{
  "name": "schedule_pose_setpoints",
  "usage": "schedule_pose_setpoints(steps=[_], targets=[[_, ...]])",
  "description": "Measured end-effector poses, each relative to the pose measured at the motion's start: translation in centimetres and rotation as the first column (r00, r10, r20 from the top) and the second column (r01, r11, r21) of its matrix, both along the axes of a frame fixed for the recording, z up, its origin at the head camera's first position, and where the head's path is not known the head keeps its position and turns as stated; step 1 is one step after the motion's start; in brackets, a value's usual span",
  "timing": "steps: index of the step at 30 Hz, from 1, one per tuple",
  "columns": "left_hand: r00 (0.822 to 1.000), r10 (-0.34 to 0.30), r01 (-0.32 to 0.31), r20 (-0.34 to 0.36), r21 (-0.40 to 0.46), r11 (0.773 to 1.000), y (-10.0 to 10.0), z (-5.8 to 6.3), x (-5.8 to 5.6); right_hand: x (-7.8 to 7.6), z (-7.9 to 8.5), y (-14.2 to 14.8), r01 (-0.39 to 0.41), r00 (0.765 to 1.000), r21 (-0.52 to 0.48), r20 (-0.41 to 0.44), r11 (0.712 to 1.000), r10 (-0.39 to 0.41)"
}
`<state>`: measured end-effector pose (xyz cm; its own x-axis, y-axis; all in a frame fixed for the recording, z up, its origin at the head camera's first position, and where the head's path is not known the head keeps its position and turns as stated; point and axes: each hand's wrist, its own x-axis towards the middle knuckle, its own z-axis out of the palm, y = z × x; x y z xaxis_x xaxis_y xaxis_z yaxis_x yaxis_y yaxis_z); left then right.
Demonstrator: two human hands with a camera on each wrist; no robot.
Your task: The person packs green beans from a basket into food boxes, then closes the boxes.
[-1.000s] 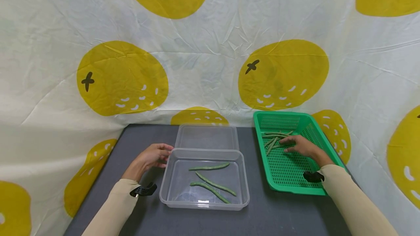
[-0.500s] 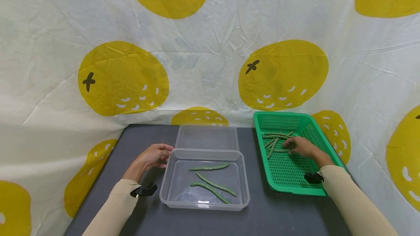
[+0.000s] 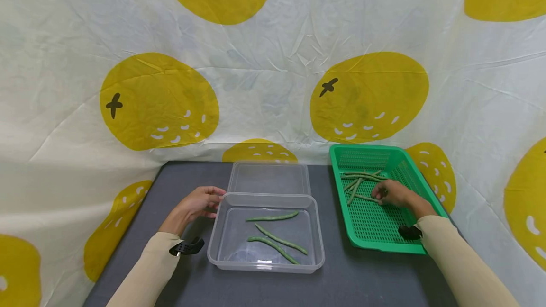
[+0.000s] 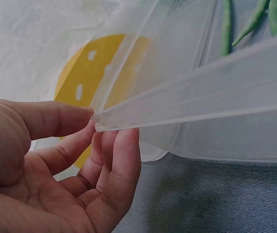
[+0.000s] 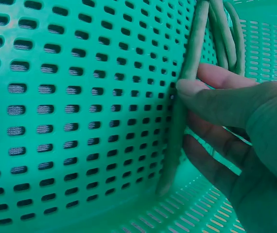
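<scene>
My left hand [image 3: 200, 204] pinches the rim of a clear plastic container [image 4: 211, 97] at its far left corner, thumb above and fingers beneath. Three green beans [image 3: 279, 239] lie apart on the container's floor. Inside a green slotted basket [image 3: 351, 224], to the right, my right hand [image 3: 394, 192] pinches one green bean [image 5: 192, 53] between thumb and fingers. That bean lies low against the basket's floor. More green beans [image 3: 356, 181] are bunched beside the fingertips, toward the basket's far left; several cross one another.
A clear flat lid [image 3: 269, 178] lies behind the container on the dark grey table [image 3: 273, 293]. A white cloth [image 3: 264, 103] printed with yellow fruit hangs behind and at both sides. A black strap is on each wrist.
My right hand has drawn slightly nearer and right in the basket, and its fingers have closed on a bean. My left hand stays at the container's corner.
</scene>
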<state>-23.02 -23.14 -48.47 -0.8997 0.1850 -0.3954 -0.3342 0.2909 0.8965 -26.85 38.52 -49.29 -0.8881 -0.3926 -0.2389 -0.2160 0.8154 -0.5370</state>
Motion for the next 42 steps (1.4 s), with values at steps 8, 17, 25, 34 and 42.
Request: schedule_pose_setpoints(steps=[8,17,25,34,42], targets=[[1.0,0.007,-0.007,-0.005,-0.001,1.0,0.0,0.1,0.0,0.4,1.2,0.1,-0.083,0.996,-0.005,0.016,0.997,0.083],[1.0,0.001,-0.001,-0.01,0.008,1.0,-0.1,-0.1,0.0,0.2,2.0,0.1,-0.064,0.997,-0.075,-0.055,0.995,0.06],[1.0,0.009,-0.009,-0.014,0.01,1.0,0.0,-0.4,0.1,0.2,2.6,-0.5,-0.051,0.986,-0.13,-0.165,0.99,0.029],[1.0,0.004,-0.004,-0.026,0.006,1.0,0.0,-0.4,0.2,0.6,3.9,-1.7,-0.023,0.983,-0.188,-0.183,0.982,-0.012],[1.0,0.009,-0.009,-0.008,-0.003,1.0,0.0,-0.1,0.2,1.1,5.1,-2.9,-0.041,0.985,-0.201,-0.171,0.979,0.006]])
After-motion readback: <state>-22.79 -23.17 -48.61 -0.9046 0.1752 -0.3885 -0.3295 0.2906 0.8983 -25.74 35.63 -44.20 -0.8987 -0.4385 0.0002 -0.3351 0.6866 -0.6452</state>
